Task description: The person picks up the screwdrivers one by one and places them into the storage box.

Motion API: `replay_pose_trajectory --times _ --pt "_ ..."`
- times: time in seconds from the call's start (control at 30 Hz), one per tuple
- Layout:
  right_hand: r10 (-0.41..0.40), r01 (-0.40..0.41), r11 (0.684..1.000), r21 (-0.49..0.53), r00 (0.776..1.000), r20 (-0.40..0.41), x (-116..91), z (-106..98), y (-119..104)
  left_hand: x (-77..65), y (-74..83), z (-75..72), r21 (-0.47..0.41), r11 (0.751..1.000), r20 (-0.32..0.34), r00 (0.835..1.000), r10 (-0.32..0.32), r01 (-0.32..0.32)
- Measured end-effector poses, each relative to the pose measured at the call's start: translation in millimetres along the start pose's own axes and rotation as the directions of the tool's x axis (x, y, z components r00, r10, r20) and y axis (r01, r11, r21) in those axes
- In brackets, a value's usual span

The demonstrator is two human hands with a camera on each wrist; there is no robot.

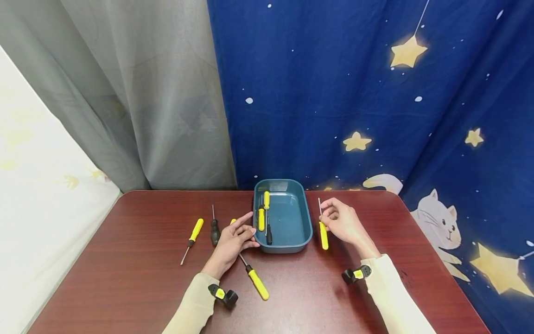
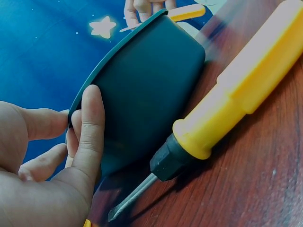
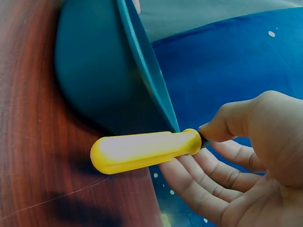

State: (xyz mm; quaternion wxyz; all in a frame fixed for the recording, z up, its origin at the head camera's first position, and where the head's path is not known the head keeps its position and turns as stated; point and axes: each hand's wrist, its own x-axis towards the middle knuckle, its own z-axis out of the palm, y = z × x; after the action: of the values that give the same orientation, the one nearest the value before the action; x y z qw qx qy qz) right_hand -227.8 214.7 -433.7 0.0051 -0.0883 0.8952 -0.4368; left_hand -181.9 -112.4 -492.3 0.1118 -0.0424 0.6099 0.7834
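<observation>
My left hand (image 1: 232,241) is at the left wall of a blue-green plastic bin (image 1: 285,249), pinching its rim between thumb and fingers. Inside the bin lie two yellow-handled screwdrivers and a black-handled screwdriver (image 1: 269,234), all along the left side. Right of the bin, my right hand (image 1: 344,222) pinches a yellow-handled screwdriver (image 1: 323,236) by the dark collar where handle meets shaft. Its thin shaft points away from me and its handle towards me. In the right wrist view the yellow handle (image 3: 142,150) overlaps the bin's outer wall.
On the reddish-brown table (image 1: 137,260), left of the bin, lie a yellow screwdriver (image 1: 196,229) and a black-handled one (image 1: 215,233). Another yellow screwdriver (image 1: 258,284) lies near my left wrist. A further yellow handle (image 1: 233,221) is mostly hidden by my left hand. Curtains (image 1: 292,116) hang behind.
</observation>
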Motion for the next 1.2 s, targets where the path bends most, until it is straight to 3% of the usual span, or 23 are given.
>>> replay_pose_trajectory --times 0.63,1.2 --pt "-0.049 0.053 0.993 0.106 0.998 -0.031 13 -7 -22 -1.3 1.0 1.1 -0.002 1.0 -0.005 1.0 0.0 0.0" --pt "-0.04 0.036 0.99 0.14 0.999 0.027 33 -4 -41 0.3 -0.8 -0.5 0.0 1.0 -0.004 1.0 0.004 -0.004"
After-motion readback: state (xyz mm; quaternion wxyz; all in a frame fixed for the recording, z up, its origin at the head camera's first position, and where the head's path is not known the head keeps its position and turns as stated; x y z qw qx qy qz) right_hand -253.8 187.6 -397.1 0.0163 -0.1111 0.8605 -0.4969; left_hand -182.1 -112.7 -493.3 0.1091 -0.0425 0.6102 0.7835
